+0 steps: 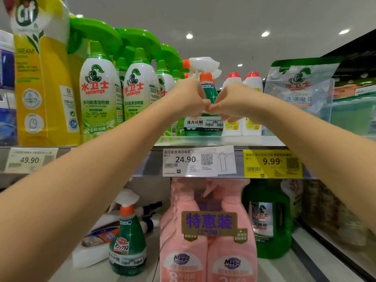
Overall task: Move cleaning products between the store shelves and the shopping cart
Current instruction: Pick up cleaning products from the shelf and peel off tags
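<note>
Both hands on a spray bottle at the upper shelf

We have our left hand and right hand curled round the shoulder of the green spray bottle, one from each side. The knuckles nearly meet in front of it, and the fingers are bent tight, not spread. The bottle stands upright with its base on the upper shelf, just above the 24.90 price tag. The Seaways sprays are to its left and the red-capped white bottles to its right. We cannot tell whether we are setting it down or about to lift it off. No cart is in view, so we cannot judge how many products are left to move. At most, we judge, this one bottle's transfer is in hand.
</note>
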### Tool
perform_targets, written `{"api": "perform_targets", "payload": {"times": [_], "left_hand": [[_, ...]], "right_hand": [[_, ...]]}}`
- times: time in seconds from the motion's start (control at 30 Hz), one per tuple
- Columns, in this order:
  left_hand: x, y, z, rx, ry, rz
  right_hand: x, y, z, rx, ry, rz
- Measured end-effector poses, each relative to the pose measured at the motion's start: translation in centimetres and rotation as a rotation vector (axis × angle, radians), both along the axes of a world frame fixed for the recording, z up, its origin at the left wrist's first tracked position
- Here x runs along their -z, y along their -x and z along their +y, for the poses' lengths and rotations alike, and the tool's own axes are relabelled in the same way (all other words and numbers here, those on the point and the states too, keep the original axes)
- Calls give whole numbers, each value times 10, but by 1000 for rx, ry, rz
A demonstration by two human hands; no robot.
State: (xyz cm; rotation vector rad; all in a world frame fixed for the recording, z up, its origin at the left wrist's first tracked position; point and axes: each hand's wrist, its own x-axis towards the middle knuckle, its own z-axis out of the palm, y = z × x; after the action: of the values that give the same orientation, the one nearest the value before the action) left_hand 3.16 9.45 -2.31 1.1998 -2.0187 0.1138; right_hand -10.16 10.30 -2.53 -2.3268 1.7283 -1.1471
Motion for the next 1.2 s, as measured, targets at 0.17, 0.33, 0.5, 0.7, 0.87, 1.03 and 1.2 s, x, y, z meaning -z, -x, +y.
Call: {"api": "perform_targets", "payload": {"times": [0.17,0.33,0.5,0.7,0.87,1.03,1.2], "left_hand": [[14,-6,44,114,126,197],[41,-33,100,340,87,396],[91,-55,144,435,21,490],[157,-76,161,350,-75,571],[217,-103,145,138,-166,614],[279,-138,95,-164,-210,634],[313,-153,47,-342,-240,553]], "right_hand": [[9,-11,37,-90,261,-52],[33,-11,87,-308,396,-121],[83,-20,120,-535,389,-216],[156,-46,123,-688,167,-403],[218,-76,105,-719,-88,-549],[281,-108,79,-650,-333,-519],[316,-139,41,-477,-461,-484]]}}
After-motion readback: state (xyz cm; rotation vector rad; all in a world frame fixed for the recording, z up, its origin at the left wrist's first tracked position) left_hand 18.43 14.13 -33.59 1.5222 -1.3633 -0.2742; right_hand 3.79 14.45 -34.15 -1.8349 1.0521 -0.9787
